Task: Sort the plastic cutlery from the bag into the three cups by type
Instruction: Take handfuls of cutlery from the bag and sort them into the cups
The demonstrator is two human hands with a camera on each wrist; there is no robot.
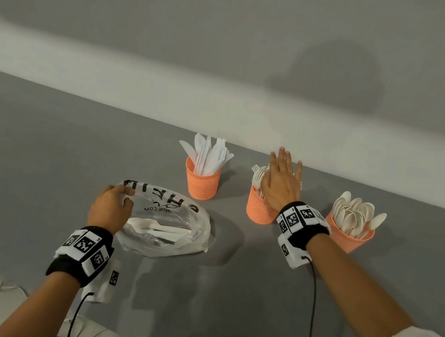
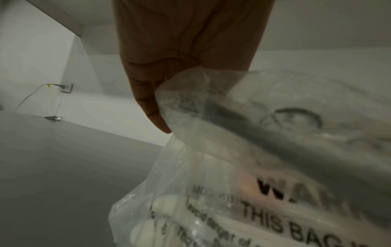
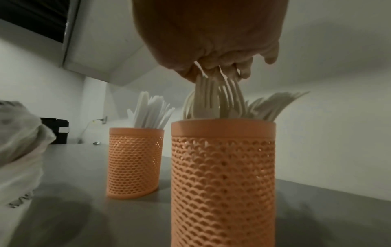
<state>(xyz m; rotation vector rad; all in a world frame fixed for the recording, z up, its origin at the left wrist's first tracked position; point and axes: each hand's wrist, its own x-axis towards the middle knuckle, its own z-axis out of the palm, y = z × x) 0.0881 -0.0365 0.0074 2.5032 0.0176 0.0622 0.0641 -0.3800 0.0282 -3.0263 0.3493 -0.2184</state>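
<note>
Three orange mesh cups stand in a row on the grey table. The left cup (image 1: pixel 202 184) (image 3: pixel 135 160) holds white knives, the middle cup (image 1: pixel 258 210) (image 3: pixel 222 175) holds forks (image 3: pixel 211 100), and the right cup (image 1: pixel 348 239) holds spoons (image 1: pixel 355 212). My right hand (image 1: pixel 281 182) (image 3: pixel 211 33) lies flat with straight fingers on the fork tips. A clear printed bag (image 1: pixel 179 219) (image 2: pixel 275 150) lies in front of the cups with a few white pieces (image 1: pixel 156 226) inside. My left hand (image 1: pixel 110 205) (image 2: pixel 169 50) pinches the bag's left edge.
The grey table (image 1: pixel 45 157) ends at a pale wall just behind the cups. A small clip-like object (image 2: pixel 54 117) lies at the far left edge. A wall socket (image 2: pixel 66 87) with a cable and a black box (image 3: pixel 56 132) are off to the left.
</note>
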